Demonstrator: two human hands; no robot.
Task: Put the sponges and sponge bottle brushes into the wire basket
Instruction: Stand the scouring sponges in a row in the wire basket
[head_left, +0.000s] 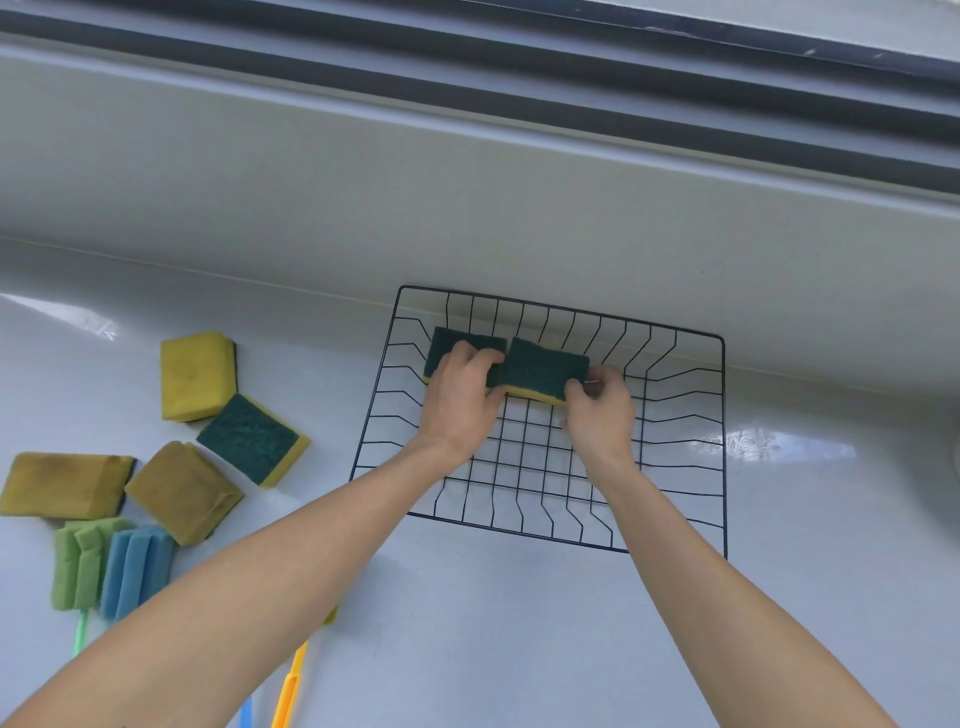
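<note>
A black wire basket (675, 467) stands on the grey counter against the back wall. Inside its far part lie two green-topped yellow sponges side by side. My left hand (460, 400) grips the left sponge (447, 343). My right hand (600, 415) pinches the right sponge (545, 366) at its near right corner. Left of the basket lie several more sponges: a yellow one (196, 375), a green-topped one (252, 439) and two brownish ones (65, 484) (182, 491). A green sponge brush (78, 564) and a blue sponge brush (136, 569) lie below them.
An orange brush handle (288, 691) sticks out from under my left forearm, its head hidden. The counter meets a grey wall just behind the basket. A pale rounded object (950, 483) shows at the right edge.
</note>
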